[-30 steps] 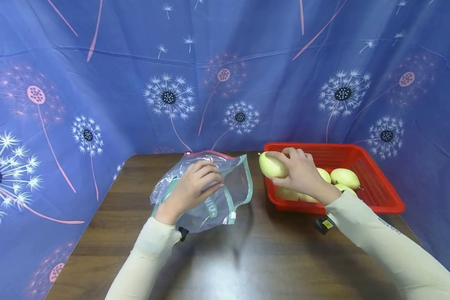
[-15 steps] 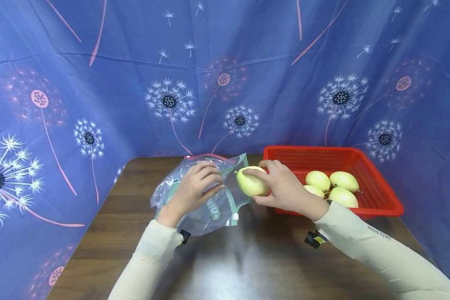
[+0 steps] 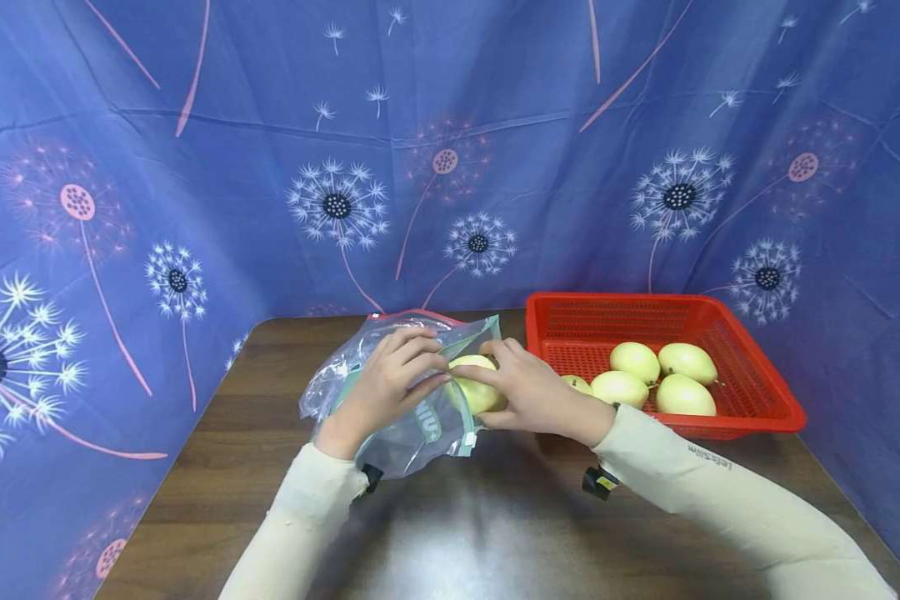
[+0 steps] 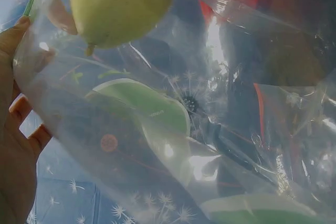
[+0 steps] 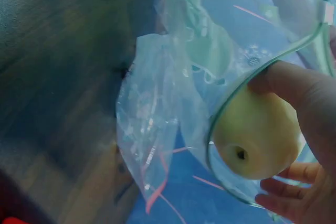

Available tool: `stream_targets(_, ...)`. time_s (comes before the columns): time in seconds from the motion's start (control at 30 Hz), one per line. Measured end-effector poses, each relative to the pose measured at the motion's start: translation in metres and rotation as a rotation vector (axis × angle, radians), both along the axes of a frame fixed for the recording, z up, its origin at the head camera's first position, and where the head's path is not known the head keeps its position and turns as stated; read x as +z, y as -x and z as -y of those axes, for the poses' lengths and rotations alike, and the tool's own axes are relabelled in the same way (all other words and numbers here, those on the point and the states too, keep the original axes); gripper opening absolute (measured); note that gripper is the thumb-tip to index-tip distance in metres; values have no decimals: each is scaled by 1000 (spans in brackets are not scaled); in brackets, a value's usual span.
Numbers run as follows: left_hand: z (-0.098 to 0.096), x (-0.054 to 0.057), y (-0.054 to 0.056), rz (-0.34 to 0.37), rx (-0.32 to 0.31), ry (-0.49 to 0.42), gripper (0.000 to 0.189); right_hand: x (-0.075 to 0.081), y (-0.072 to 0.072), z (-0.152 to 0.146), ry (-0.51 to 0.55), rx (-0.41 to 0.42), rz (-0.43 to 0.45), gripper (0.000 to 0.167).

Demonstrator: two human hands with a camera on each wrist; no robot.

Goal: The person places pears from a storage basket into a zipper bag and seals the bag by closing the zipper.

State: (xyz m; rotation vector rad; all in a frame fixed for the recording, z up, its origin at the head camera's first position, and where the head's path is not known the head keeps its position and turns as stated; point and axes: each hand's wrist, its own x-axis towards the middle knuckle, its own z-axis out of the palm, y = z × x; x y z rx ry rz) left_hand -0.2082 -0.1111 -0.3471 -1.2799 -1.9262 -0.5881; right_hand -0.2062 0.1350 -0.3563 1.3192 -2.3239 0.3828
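Note:
A clear zip bag (image 3: 412, 450) with green markings and a red zip edge is held up above the table, its mouth spread open to the right. My left hand (image 3: 390, 379) pinches the green-edged rim of that mouth. A pale yellow-green pear (image 3: 475, 395) is in the grip of my right hand (image 3: 534, 390), right at the bag's mouth. Seen from the right wrist, the pear (image 5: 260, 135) lies within the green rim, its hollow end facing the camera. Through the film in the left wrist view, the pear (image 4: 121, 9) shows its stem end pointing inward.
To the right, a red plastic basket (image 3: 761, 417) holds several more pears (image 3: 686, 395). The brown wooden table (image 3: 495, 533) runs beneath both arms. A blue dandelion-patterned cloth (image 3: 555, 183) hangs close behind the table and along its sides.
My right hand has carried the pear left from above the basket to the bag's mouth. My left hand keeps its hold on the bag, almost unmoved.

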Motion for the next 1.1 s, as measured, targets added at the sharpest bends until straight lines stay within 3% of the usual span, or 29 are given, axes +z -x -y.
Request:
stream_targets(0.27,0,-2,0,-2,-6,-1,14,-18,6,2,-147,126,-70,59)
stream_targets(0.67,2,-1,0,-45,8,-7,14,-22,3,-4,-257,62,-121,61)
stream_targets(0.93,5,1,1,-52,27,14,13,-21,-2,-6,-355,14,-74,67)
stream_targets(1.1,6,1,1,-55,31,3,14,-19,-4,-7,-359,13,-88,67)
